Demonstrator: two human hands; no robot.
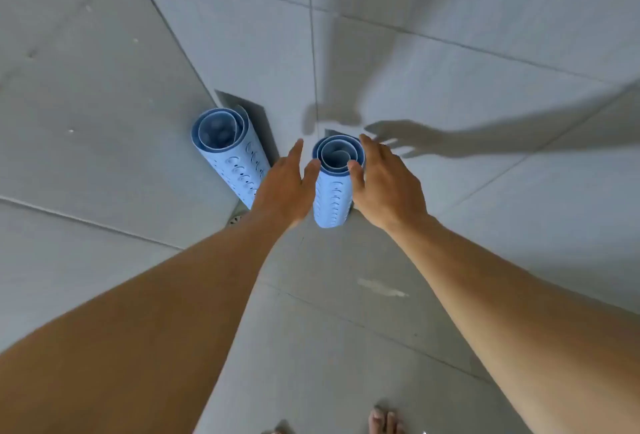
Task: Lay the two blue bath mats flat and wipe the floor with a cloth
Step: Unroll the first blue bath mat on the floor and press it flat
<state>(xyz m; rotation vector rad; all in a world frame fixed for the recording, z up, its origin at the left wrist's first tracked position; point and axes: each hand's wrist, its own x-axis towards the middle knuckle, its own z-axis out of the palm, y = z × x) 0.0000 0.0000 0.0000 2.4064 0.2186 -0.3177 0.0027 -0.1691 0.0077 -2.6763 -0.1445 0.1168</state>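
Two light blue bath mats stand rolled up on end in a tiled corner. The left roll [227, 153] leans against the wall, untouched. The right roll [334, 187] stands between my hands. My left hand [285, 187] is beside its left side, fingers spread, thumb close to the rim. My right hand [384, 184] is at its right side, thumb touching the top rim, fingers apart behind it. Neither hand is closed around the roll. No cloth is visible.
Grey tiled walls meet in the corner behind the rolls. A floor drain [237, 219] sits by the base of the left roll. My bare toes [384, 421] show at the bottom edge on the grey tiled floor [329, 347].
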